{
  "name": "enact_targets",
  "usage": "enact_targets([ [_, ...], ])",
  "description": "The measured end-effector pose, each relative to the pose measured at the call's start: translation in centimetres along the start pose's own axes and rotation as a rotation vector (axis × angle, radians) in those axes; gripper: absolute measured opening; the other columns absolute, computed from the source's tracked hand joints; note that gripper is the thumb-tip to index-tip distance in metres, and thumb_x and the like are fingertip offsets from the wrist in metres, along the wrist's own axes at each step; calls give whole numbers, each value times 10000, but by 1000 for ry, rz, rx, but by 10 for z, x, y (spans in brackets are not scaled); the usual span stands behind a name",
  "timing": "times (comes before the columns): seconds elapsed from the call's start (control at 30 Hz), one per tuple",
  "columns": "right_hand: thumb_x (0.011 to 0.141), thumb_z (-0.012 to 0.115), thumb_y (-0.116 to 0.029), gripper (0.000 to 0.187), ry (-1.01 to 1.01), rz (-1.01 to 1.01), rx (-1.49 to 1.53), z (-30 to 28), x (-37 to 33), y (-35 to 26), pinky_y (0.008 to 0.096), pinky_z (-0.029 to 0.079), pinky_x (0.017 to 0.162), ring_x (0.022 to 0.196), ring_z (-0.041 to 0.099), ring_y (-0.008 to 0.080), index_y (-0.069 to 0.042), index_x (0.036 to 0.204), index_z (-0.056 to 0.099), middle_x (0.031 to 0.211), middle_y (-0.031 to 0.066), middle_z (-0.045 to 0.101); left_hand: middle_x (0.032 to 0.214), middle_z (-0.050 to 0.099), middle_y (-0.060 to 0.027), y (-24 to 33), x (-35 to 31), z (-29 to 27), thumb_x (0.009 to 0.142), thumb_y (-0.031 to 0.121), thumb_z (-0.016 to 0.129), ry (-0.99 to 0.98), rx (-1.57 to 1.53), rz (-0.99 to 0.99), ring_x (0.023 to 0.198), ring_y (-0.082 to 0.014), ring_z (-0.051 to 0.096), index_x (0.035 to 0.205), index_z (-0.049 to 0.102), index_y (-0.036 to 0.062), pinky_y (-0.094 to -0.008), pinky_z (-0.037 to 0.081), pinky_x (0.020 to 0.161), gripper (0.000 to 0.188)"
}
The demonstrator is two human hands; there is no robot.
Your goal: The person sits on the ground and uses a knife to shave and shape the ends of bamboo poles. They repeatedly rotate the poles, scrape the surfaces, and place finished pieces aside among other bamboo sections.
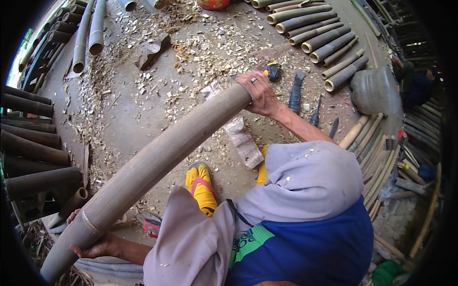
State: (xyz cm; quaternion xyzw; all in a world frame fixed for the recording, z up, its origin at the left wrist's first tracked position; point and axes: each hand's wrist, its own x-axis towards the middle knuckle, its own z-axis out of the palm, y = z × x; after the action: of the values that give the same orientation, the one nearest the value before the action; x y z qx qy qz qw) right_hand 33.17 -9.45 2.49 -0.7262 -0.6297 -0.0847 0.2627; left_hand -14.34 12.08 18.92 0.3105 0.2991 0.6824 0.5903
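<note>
A thick grey-brown bamboo pole (162, 148) slants across my lap, from the lower left up to the middle of the view. My right hand (260, 93), a dark ring on one finger, is closed over its upper end. Lower down, close to a pale node ring, my left hand (98, 248) cups the pole from beneath with the fingers curled round its far side. A pale wooden block (243, 143) lies on the ground, partly behind the pole. Just beyond my right hand sits a yellow and black tape measure (272, 71).
Wood chips (195, 47) litter the ground. Dark-handled tools (296, 93) and a blade (334, 127) lie right of my right forearm. Cut bamboo lengths (329, 40) line the upper right; more bamboo tubes (36, 148) stack at left. A large round container (377, 90) stands at right.
</note>
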Motion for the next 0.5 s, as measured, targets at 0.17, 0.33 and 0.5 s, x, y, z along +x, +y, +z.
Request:
enact_targets([
  [0.17,639,753,-227,539,127,-20,-86,-7,-3,1,464,384,950,997,569,306,-48,1097,532,1023,128,592,1059,449,-161,-7,-4,3,595,359,709,-50,-56,9,1059,-303,473,1150,386,-56,-433,350,1017,764],
  [0.33,623,783,-274,654,202,24,-84,10,0,-5,465,375,954,1050,507,310,-57,1156,472,1057,128,530,1027,437,-191,13,4,41,572,370,671,-200,-216,88,1053,-302,461,1119,397,-75,-417,325,1009,756],
  [0.5,697,758,-361,787,56,-32,95,15,10,-35,482,397,970,1049,503,332,-30,1291,361,1098,187,509,992,417,-181,77,40,98,497,288,661,-382,-216,244,993,-290,449,1097,387,-71,-393,334,966,751],
])
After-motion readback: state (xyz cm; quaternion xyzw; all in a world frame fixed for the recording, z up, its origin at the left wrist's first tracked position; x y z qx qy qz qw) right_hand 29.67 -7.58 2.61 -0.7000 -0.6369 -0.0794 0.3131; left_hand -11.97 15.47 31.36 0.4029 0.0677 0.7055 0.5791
